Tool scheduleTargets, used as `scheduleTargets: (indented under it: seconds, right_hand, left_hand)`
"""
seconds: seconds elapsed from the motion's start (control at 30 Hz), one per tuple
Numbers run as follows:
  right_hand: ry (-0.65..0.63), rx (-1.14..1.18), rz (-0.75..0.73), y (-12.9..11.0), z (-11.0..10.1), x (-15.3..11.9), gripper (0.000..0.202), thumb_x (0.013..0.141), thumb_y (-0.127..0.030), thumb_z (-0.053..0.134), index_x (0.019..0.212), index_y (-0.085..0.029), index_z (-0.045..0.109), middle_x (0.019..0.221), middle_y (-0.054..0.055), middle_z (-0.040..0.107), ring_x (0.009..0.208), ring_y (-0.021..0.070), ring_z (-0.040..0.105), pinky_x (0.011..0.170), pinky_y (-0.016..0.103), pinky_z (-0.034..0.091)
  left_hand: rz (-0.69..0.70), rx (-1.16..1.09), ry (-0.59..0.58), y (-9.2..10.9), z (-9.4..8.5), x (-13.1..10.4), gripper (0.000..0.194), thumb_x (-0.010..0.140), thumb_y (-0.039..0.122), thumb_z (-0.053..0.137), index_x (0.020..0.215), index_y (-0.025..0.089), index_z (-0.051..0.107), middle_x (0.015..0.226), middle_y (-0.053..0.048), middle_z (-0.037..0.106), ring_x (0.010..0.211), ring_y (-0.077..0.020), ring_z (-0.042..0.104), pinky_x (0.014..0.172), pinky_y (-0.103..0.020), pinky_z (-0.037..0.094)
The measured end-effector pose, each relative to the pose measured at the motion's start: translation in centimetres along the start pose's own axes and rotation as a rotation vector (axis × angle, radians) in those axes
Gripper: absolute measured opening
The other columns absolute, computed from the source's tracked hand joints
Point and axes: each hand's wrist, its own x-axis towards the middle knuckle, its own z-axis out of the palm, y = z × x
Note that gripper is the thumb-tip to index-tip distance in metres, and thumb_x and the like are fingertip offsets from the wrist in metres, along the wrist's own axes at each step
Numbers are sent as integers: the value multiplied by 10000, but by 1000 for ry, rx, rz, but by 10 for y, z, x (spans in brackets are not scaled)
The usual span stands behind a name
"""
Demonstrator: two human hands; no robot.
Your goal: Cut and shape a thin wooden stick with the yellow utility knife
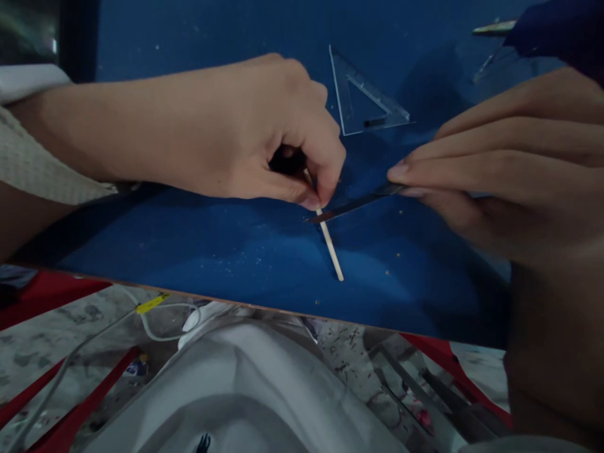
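Note:
Between thumb and forefinger, my left hand (pixel 292 138) pinches a thin pale wooden stick (pixel 333 251) against the blue tabletop. The stick's free end slants down toward the table's front edge; its other end is hidden under the fingers. My right hand (pixel 481 163) is closed on a narrow dark blade (pixel 356 204), gripped near its end by the thumb and fingers. The blade's tip lies across the stick, just in front of my left fingertips. How deep the blade sits in the wood, I cannot tell.
A clear triangular set square (pixel 368 104) lies beyond my hands, with a small dark piece on it. Dark blue cloth (pixel 557 31) and a pointed object (pixel 493 29) are at the far right. Crumbs dot the blue table (pixel 212 251). A cable (pixel 80 349) hangs below the front edge.

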Motion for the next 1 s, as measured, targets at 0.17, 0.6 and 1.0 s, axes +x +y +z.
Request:
scheduleTargets:
  seconds: [0.17,0.6,1.0]
  right_hand:
    - [-97,-13,32,-9,-5,7,402,1183,-185,893,1476,-456,853,1364,-101,979,1166,261,943,1002,455,658]
    - [-127,-78,28,-20,3,15,334,1207,-233,874,1449,-446,785,1374,-127,981,1113,259,941,898,444,617]
    - [-181,-65,78,-28,-5,12,302,1268,-204,793,1466,-432,797,1425,-134,967,1195,217,917,938,441,613]
  left_hand:
    - [18,7,-2,-4,1,0,492,1310,459,543,1214,307,1001,1153,19,929,1094,-202,770,1065,-422,526]
    - [-9,50,-17,-4,0,1,412,1194,580,724,1119,261,974,1167,-17,946,1103,-215,761,1118,-464,533]
    - [-61,-106,-11,2,-2,5,531,1258,559,516,1168,318,981,1138,31,899,1048,-181,775,1085,-430,539]
